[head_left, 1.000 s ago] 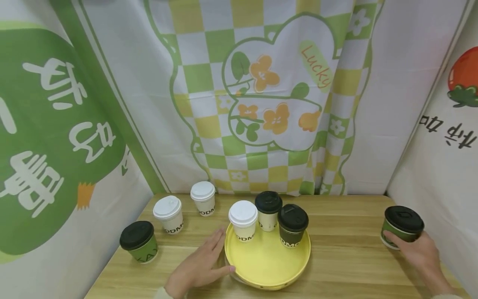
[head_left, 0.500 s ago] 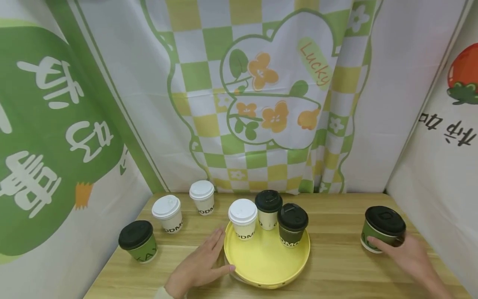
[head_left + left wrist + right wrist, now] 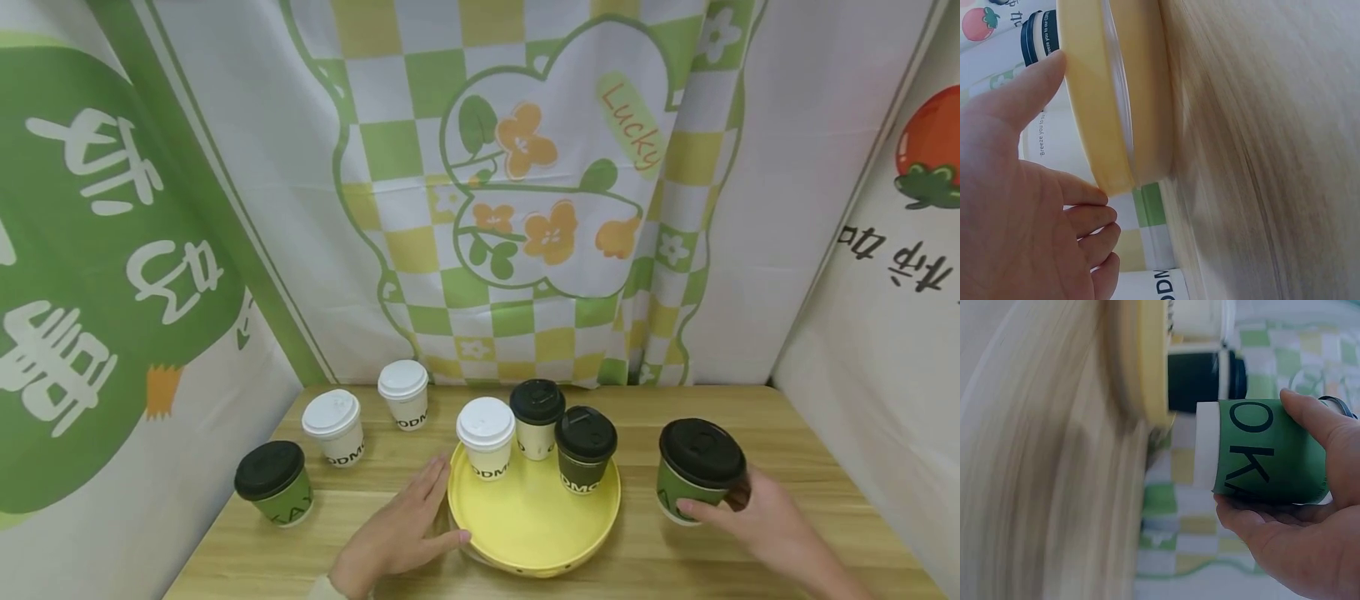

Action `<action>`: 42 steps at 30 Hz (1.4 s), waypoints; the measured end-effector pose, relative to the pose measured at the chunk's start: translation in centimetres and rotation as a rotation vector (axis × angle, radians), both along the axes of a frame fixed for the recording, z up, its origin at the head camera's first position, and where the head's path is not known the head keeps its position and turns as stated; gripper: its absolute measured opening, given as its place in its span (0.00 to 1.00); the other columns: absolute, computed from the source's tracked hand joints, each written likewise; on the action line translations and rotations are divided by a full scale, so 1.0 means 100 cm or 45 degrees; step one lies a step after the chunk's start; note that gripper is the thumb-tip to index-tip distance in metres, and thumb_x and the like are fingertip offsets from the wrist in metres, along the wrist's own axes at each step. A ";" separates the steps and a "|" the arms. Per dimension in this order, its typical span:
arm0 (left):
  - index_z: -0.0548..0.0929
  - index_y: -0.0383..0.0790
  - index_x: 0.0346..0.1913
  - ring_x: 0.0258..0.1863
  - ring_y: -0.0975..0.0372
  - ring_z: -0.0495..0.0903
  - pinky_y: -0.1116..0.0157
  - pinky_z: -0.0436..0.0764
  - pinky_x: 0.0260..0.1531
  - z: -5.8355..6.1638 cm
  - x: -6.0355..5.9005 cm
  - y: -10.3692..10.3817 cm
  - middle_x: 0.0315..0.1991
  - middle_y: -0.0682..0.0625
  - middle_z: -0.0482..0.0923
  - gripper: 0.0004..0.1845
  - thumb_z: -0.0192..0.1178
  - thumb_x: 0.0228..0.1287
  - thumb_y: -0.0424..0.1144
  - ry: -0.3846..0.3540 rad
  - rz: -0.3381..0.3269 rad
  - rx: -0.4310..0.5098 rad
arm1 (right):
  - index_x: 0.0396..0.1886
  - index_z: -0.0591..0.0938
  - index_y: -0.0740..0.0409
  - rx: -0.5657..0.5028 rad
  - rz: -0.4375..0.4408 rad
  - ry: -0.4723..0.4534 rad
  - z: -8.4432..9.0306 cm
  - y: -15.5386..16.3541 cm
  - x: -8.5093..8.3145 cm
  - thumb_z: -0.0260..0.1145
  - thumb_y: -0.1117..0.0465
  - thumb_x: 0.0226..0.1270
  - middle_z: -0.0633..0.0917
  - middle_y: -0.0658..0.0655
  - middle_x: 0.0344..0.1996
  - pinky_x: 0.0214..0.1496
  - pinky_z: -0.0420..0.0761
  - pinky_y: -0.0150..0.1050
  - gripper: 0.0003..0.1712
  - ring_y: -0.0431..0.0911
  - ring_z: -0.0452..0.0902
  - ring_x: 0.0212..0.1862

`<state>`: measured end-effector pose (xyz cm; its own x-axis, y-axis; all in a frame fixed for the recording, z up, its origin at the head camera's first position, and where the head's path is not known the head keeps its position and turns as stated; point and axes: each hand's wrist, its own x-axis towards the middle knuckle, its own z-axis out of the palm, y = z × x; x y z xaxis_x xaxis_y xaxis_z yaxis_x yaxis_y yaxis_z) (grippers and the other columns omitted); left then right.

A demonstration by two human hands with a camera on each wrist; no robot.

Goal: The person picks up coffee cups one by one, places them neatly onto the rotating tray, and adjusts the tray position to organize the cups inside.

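Note:
My right hand point(image 3: 765, 521) grips a green paper cup point(image 3: 1272, 453) with a black lid, to the right of a round yellow tray point(image 3: 536, 533). In the right wrist view that cup hangs clear of the table, thumb on one side and fingers on the other. My left hand point(image 3: 401, 529) touches the tray's left rim, its fingers fairly straight, as the left wrist view point(image 3: 1041, 156) also shows. On the tray's back half stand a white-lidded white cup point(image 3: 486, 437), a black-lidded pale cup point(image 3: 537, 417) and a dark cup point(image 3: 585, 450) with a black lid.
Left of the tray stand two white cups with white lids, the nearer cup point(image 3: 335, 427) and the farther cup point(image 3: 405, 396). Another green cup point(image 3: 277, 483) with a black lid is near the table's left edge. A printed curtain point(image 3: 540, 192) hangs behind the wooden table point(image 3: 750, 408).
My right hand has carried the green cup leftward from the table's right side toward the tray. The left hand stays at the tray's rim. The view has shifted slightly.

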<state>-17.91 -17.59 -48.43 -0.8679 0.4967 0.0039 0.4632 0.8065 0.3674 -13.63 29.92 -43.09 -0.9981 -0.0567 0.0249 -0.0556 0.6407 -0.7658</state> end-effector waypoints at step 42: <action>0.51 0.31 0.84 0.86 0.41 0.50 0.40 0.59 0.82 0.001 0.002 0.001 0.86 0.34 0.47 0.55 0.54 0.74 0.71 0.010 -0.014 0.010 | 0.71 0.77 0.48 -0.471 0.656 0.089 -0.025 -0.199 -0.036 0.84 0.54 0.59 0.83 0.50 0.67 0.73 0.79 0.39 0.41 0.50 0.80 0.70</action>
<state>-17.72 -17.54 -48.28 -0.8622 0.5063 0.0149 0.4751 0.7983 0.3702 -17.19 10.04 -45.62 -0.8404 -0.5042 0.1987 -0.3438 0.2127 -0.9146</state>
